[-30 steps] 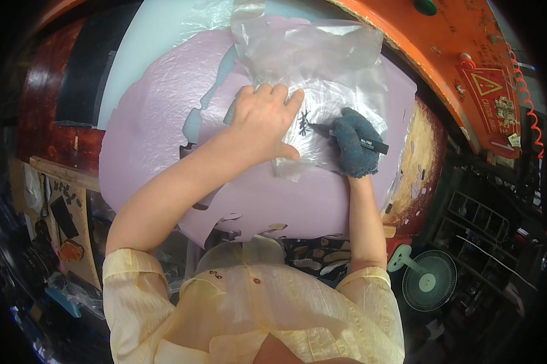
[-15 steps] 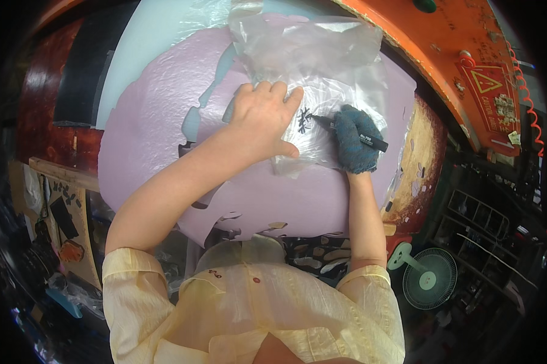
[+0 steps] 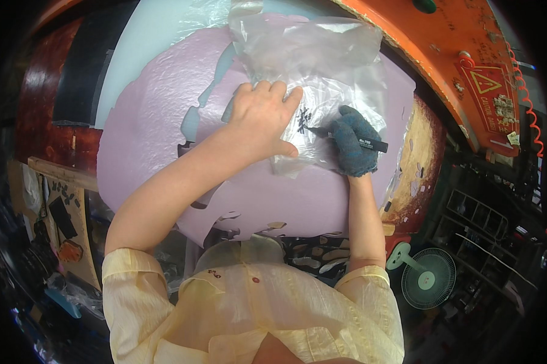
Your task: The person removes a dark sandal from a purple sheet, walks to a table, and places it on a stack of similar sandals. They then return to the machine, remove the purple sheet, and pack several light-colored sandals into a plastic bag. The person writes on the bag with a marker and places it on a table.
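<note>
Pressing flat on a clear bag [image 3: 322, 79], the bare left hand [image 3: 262, 124] lies fingers together with the thumb out, pinning the plastic against a lilac sheet [image 3: 158, 139]. That one sheet covers most of the table; its near edge is ragged, and a pale blue layer [image 3: 158, 30] shows above it, cut off at the top. Dark marks [image 3: 302, 120] on the bag sit just beside the left fingertips, too small to read. The right hand [image 3: 352, 145], in a blue glove, is closed around one black marker [image 3: 346, 138], whose tip touches the bag by the marks; the glove hides the grip itself. Right of it, an orange frame [image 3: 431, 54] curves off at the rim, and one green fan [image 3: 428, 279] stands below on the floor. Far-left clutter is too dark to make out.
</note>
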### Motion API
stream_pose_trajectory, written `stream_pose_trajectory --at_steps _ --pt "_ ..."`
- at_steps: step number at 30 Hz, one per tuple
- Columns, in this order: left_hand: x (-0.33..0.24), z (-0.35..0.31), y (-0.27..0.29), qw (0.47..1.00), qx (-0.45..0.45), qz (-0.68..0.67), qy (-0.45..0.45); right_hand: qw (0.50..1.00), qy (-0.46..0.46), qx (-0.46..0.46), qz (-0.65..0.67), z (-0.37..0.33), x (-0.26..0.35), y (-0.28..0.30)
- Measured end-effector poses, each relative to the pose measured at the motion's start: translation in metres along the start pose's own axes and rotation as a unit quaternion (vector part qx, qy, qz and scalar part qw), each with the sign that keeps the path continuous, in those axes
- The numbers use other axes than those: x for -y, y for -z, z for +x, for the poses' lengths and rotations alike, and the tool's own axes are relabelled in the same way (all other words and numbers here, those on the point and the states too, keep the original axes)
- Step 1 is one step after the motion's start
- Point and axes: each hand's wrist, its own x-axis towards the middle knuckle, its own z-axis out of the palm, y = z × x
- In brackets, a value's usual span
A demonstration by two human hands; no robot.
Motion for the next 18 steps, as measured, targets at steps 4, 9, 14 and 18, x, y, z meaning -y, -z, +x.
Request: stream_pose_trajectory --at_steps 4,9,14,18 --pt "0.0 0.0 0.0 1.0 0.003 0.002 0.003 1.0 0.011 -0.007 0.004 0.001 0.004 -0.002" --pt "0.0 0.0 -0.001 1.0 0.006 0.003 0.005 0.983 -0.13 -0.07 0.112 -0.001 0.012 -0.006" --pt "0.0 0.001 0.0 1.0 0.008 0.006 0.007 0.995 -0.07 -0.05 0.04 0.001 0.014 -0.005" --pt "-0.001 0.0 0.0 1.0 0.005 0.003 0.005 0.999 -0.017 -0.035 -0.019 0.003 0.009 -0.005"
